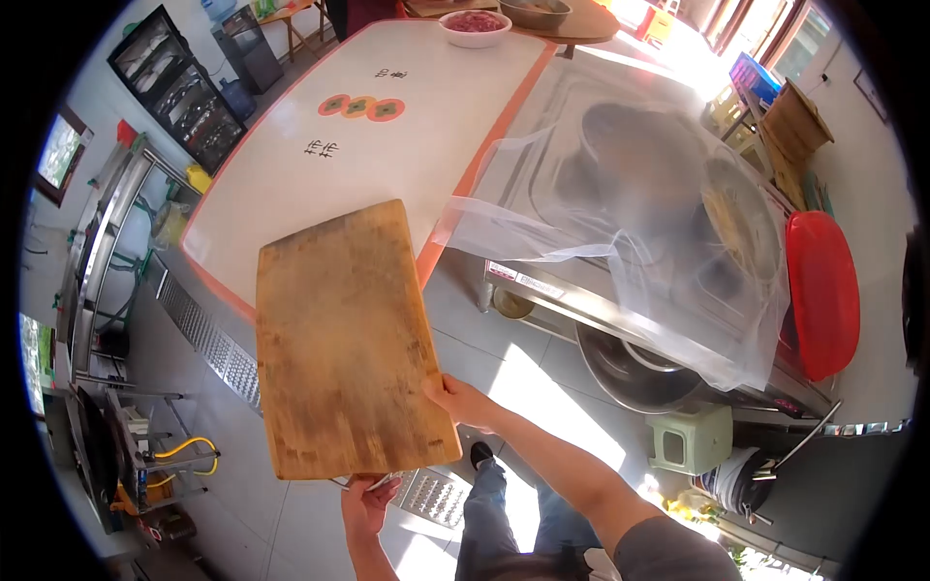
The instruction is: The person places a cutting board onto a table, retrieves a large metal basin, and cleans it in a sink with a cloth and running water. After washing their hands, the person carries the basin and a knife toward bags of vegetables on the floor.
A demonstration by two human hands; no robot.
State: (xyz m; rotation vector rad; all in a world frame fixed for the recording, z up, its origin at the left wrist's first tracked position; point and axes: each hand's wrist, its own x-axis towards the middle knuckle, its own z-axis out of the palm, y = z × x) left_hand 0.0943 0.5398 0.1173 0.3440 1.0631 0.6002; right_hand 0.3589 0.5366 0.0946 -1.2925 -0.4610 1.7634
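A worn wooden cutting board (349,339) is held up in front of me, tilted, its far end overlapping the view of the white table (252,184). My right hand (460,402) grips the board's right edge near the lower corner. Under the bottom edge, my left hand (368,504) is closed, with its fingertips partly hidden by the board. A thin metal piece (387,479) shows at those fingers; whether it is a handle fixed to the board or a separate tool I cannot tell.
A bowl of red meat (475,27) and a metal bowl (535,12) stand at the far end. On the right, clear plastic sheeting (542,232) covers a steel stand with pans. A red plastic lid or basin (821,295) and a pale green stool (690,441) are nearby.
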